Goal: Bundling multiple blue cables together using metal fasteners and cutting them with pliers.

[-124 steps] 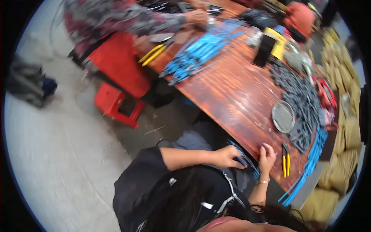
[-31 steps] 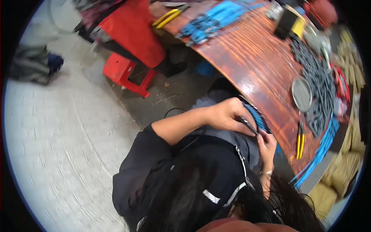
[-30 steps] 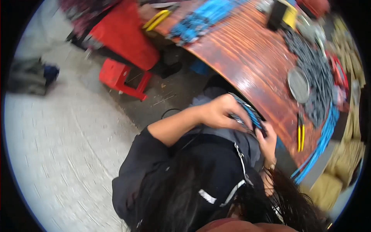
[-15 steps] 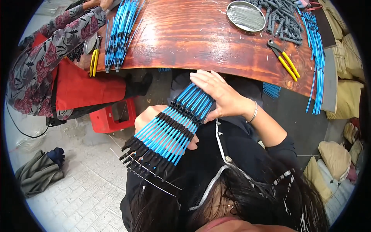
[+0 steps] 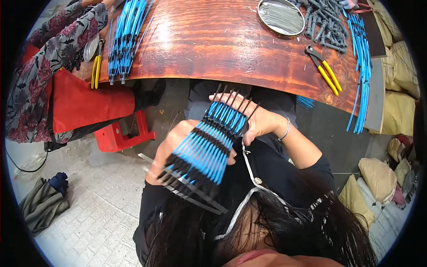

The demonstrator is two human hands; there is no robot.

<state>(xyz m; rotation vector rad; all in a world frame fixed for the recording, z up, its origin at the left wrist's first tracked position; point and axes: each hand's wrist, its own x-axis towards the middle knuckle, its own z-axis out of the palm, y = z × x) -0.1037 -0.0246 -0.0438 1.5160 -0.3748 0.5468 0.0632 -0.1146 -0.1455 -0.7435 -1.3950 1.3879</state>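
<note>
A flat row of thin blue rods with black fittings point(image 5: 202, 151) is held above my lap, fanned slightly at its near end. Two thin strips or wires point(image 5: 195, 196) cross the blurred black near ends. My left hand point(image 5: 171, 149) is closed round the row from the left and beneath, fingertips showing at its right edge. At the far end, my right hand point(image 5: 253, 115) lies flat behind the rods, fingers stretched and thumb apart by the right edge. Several slim black tips point(image 5: 238, 102) stick up in front of its fingers.
The glossy wooden table point(image 5: 200, 49) bears yellow-handled pliers point(image 5: 324, 71), a round tin of thin pins point(image 5: 281, 18), dark grey fittings point(image 5: 327, 26) and blue rods point(image 5: 126, 40). On the left sits a person in floral sleeves point(image 5: 49, 66), near a red stool point(image 5: 122, 133). Sacks point(image 5: 378, 178) lie right.
The row has tilted, and its near end has swung right. Black tips now stand out past its far end, where my right hand had been cupped over the ends.
</note>
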